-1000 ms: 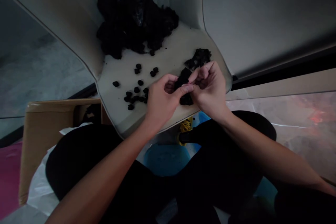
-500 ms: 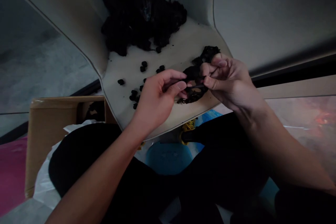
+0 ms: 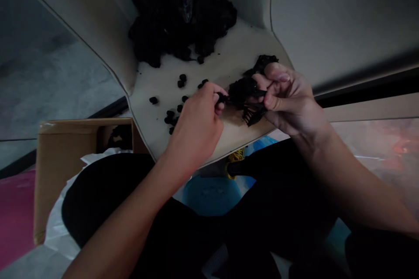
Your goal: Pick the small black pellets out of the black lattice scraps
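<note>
Since a cream chair seat [image 3: 225, 54] carries everything, its edges frame the work: a cardboard box [image 3: 65, 170] stands beyond the left front edge, and a blue tub [image 3: 211, 196] sits below the front edge. A black fibrous heap [image 3: 180, 17] fills the back corner, with open seat between it and the hands. Small black lumps [image 3: 173, 113] lie scattered left of centre. Over the right front edge, a tangled black piece [image 3: 244, 96] stretches between the hands. The left hand [image 3: 196, 135] pinches one end tightly; the right hand [image 3: 291, 100] clamps the other. Close, firm pinches suit such crumbly stuff.
</note>
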`<state>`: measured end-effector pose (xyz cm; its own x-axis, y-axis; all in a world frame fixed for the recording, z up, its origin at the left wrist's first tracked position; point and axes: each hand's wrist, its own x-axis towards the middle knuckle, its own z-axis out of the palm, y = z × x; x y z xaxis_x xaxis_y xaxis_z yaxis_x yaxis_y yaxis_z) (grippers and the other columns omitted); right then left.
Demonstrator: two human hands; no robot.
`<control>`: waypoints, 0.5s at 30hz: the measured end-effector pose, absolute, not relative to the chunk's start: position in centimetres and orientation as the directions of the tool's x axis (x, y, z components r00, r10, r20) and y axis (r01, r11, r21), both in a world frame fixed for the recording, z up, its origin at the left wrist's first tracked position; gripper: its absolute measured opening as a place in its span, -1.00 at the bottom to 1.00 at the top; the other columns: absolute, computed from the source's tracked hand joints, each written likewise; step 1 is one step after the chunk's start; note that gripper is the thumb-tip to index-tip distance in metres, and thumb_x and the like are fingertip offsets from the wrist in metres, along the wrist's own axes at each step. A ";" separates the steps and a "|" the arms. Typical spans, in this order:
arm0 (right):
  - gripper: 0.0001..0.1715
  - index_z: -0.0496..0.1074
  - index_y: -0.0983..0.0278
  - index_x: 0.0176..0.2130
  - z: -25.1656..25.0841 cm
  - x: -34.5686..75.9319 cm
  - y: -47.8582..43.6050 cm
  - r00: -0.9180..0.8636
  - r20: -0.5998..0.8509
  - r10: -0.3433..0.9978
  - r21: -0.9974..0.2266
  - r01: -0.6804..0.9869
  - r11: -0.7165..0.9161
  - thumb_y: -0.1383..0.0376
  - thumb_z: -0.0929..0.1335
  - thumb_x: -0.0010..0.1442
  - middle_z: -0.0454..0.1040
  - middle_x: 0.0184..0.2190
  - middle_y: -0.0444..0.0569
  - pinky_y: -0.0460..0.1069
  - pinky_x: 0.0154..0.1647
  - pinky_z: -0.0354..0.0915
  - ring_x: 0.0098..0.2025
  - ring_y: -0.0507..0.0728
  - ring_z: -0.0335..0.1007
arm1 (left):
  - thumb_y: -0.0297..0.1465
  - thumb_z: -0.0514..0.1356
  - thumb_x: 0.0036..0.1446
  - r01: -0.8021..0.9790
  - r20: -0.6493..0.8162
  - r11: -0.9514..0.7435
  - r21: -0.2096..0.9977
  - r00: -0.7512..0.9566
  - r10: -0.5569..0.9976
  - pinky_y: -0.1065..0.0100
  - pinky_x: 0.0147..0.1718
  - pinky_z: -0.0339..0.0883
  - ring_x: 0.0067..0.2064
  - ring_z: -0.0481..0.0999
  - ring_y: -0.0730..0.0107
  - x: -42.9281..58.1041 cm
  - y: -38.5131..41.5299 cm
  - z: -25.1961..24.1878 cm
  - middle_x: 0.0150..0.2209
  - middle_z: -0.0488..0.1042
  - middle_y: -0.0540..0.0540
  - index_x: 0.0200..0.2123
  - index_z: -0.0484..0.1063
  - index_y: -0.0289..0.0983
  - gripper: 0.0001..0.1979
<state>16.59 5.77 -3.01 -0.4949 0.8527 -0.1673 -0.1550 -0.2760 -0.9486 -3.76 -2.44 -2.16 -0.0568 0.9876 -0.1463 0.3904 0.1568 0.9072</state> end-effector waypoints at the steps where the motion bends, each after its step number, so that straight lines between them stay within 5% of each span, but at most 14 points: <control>1: 0.07 0.02 0.11 -0.36 -3.1 16.5 5.7 -0.492 -0.167 0.855 -0.949 -0.154 -0.274 0.02 0.85 -0.20 0.25 -0.38 -0.22 0.02 -0.38 0.46 -0.41 0.05 0.30 | -0.62 0.11 0.45 0.422 -0.142 0.155 0.893 -0.061 0.988 0.23 -0.15 0.47 -0.14 0.62 0.19 -3.7 -2.5 -2.1 -0.19 0.60 -0.08 -0.07 0.46 -0.13 -0.74; 5: 0.06 0.03 0.12 -0.38 -3.6 16.0 5.9 -0.491 -0.166 0.855 -0.948 -0.157 -0.275 0.03 0.85 -0.20 0.26 -0.40 -0.22 0.00 -0.41 0.39 -0.44 0.04 0.18 | -0.68 0.13 0.34 0.526 -0.143 0.189 0.829 -0.127 0.981 0.20 -0.16 0.46 -0.17 0.59 0.15 -3.4 -2.5 -1.7 -0.17 0.58 -0.11 -0.07 0.42 -0.14 -0.69; 9: -0.04 0.09 0.13 -0.39 -4.0 16.3 7.1 -0.523 -0.127 0.843 -0.948 -0.185 -0.258 0.15 0.85 -0.15 0.21 -0.41 -0.22 0.00 -0.43 0.23 -0.44 0.03 0.10 | -0.74 0.16 0.21 0.687 -0.062 0.188 0.702 -0.204 0.977 0.08 0.07 0.51 0.06 0.62 -0.01 -4.3 -2.1 -1.1 0.00 0.59 -0.20 -0.06 0.38 -0.16 -0.61; 13: -0.14 0.16 0.12 -0.42 -4.1 17.5 8.0 -0.482 -0.060 0.874 -0.942 -0.262 -0.209 0.30 0.83 -0.12 0.02 -0.47 -0.25 -0.01 -0.52 0.01 -0.48 0.04 -0.10 | -0.73 0.10 0.27 0.737 0.009 0.262 0.623 -0.342 0.940 -0.11 0.20 0.45 0.10 0.58 -0.12 -8.1 -1.9 -0.3 0.05 0.55 -0.27 0.00 0.39 -0.20 -0.62; 15: -0.19 0.22 0.13 -0.41 -4.2 17.8 8.1 -0.444 -0.086 0.892 -0.938 -0.266 -0.223 0.32 0.83 -0.14 0.06 -0.46 -0.25 -0.03 -0.52 0.03 -0.48 0.02 -0.08 | -0.68 0.08 0.38 0.719 0.010 0.245 0.650 -0.330 0.944 -0.05 0.17 0.47 0.14 0.59 -0.11 -9.8 -2.0 -0.2 0.11 0.57 -0.29 0.04 0.42 -0.21 -0.67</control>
<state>17.80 8.12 -4.18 -0.4441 0.8918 -0.0864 -0.2658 -0.2232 -0.9378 -9.84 -2.05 -0.21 -0.3305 0.9438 0.0097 0.7190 0.2451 0.6503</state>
